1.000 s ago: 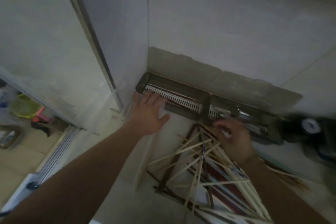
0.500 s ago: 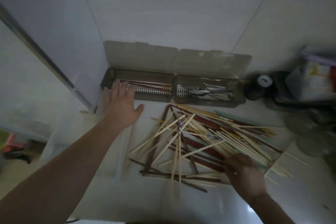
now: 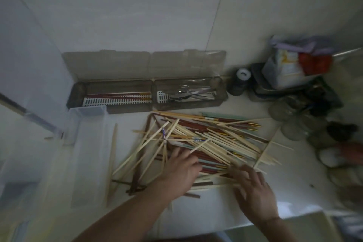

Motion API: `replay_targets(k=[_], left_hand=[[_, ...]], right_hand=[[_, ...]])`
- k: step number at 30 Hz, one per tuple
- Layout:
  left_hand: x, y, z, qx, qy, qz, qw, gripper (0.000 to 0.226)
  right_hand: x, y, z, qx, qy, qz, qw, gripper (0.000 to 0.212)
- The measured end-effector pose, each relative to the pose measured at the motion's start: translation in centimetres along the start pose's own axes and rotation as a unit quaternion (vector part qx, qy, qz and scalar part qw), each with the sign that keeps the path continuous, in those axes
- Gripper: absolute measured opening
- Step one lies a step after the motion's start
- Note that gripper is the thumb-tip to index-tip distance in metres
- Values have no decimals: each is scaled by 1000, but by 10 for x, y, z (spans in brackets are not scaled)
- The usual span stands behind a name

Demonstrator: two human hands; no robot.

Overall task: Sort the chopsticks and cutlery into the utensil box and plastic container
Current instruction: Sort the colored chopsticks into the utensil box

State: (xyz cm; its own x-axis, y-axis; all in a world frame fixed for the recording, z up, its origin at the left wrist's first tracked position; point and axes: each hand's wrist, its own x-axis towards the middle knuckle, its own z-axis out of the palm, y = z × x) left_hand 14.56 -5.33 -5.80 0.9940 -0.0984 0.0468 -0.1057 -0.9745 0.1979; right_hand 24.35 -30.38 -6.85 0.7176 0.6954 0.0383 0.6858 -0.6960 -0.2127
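A heap of pale wooden and dark red chopsticks (image 3: 198, 139) lies spread on the white counter. Behind it, against the wall, stands a smoky utensil box (image 3: 115, 109) with its lid open; the left half holds red chopsticks (image 3: 121, 95) and the right half holds metal cutlery (image 3: 186, 94). A clear plastic container (image 3: 86, 124) sits at the left of the heap. My left hand (image 3: 180, 169) lies on the near side of the heap with fingers spread. My right hand (image 3: 253, 188) touches the near ends of the chopsticks, fingers loosely spread, blurred by motion.
At the back right stand a small dark jar with a white cap (image 3: 240, 80), stacked trays with bags (image 3: 290, 68) and several glass jars (image 3: 294, 122). The counter's front edge runs near my right wrist. A tiled wall closes the back.
My left hand has left the utensil box and come down onto the heap beside my right hand. The view has tilted down and to the right.
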Motion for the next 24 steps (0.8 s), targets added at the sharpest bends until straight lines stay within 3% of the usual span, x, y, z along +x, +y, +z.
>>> replay_targets(k=[8, 10, 15, 21, 24], left_hand=[[15, 0, -10, 49, -104, -54, 992, 13], [19, 4, -11, 60, -124, -70, 988, 23], [29, 7, -17, 86, -165, -98, 978, 24], [22, -1, -17, 69, -126, -70, 987, 23], [16, -6, -9, 68, -103, -52, 991, 20]], right_hand=[[-18, 10, 9, 28, 49, 54, 997, 35], [-16, 13, 9, 34, 57, 85, 994, 35], [-10, 22, 9, 22, 34, 102, 994, 28], [-30, 61, -13, 47, 43, 121, 991, 37], [-46, 103, -27, 118, 102, 197, 968, 63]])
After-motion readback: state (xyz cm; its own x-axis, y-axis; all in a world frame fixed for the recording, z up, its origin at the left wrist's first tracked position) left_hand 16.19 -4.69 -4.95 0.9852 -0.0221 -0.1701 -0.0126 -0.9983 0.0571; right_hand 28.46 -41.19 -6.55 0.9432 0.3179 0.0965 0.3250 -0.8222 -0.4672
